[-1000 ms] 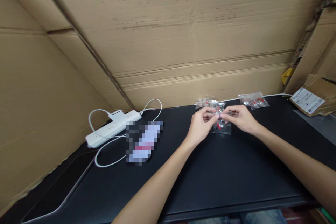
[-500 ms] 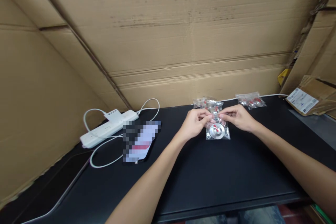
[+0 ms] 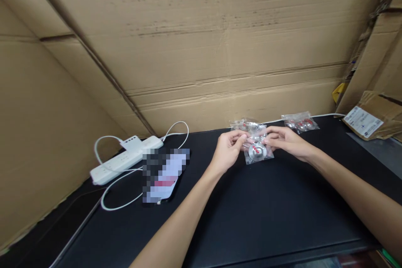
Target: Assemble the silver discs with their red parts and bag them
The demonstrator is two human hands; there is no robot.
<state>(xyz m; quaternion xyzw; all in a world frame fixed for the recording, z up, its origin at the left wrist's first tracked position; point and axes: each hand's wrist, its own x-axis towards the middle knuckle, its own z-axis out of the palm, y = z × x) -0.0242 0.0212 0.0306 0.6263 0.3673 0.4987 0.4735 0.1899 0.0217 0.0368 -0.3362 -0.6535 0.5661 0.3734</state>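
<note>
Between my hands is a clear plastic bag (image 3: 259, 160) with a round silver metal disc (image 3: 257, 151) inside, marked by a red piece at its centre. My left hand (image 3: 228, 148) pinches the bag's left side, thumb on top. On the right side, my right hand (image 3: 286, 141) grips the same bag with thumb and fingers. Just behind it lies another clear bag (image 3: 243, 124) with red and silver parts, partly covered. Farther right, a separate clear bag (image 3: 300, 122) holds several red and silver pieces.
A white power strip (image 3: 125, 160) with a plugged-in adapter and white cables lies on the black table (image 3: 276, 213) at left. Beside it rests a phone (image 3: 166, 180), its screen pixelated. A cardboard box with a label (image 3: 364, 121) stands at right. Cardboard walls (image 3: 188, 50) enclose the back and left.
The bag has tilted and lifted slightly toward the camera's upper side. My fingers have spread along its sides, the right hand's more extended. The view has shifted a little.
</note>
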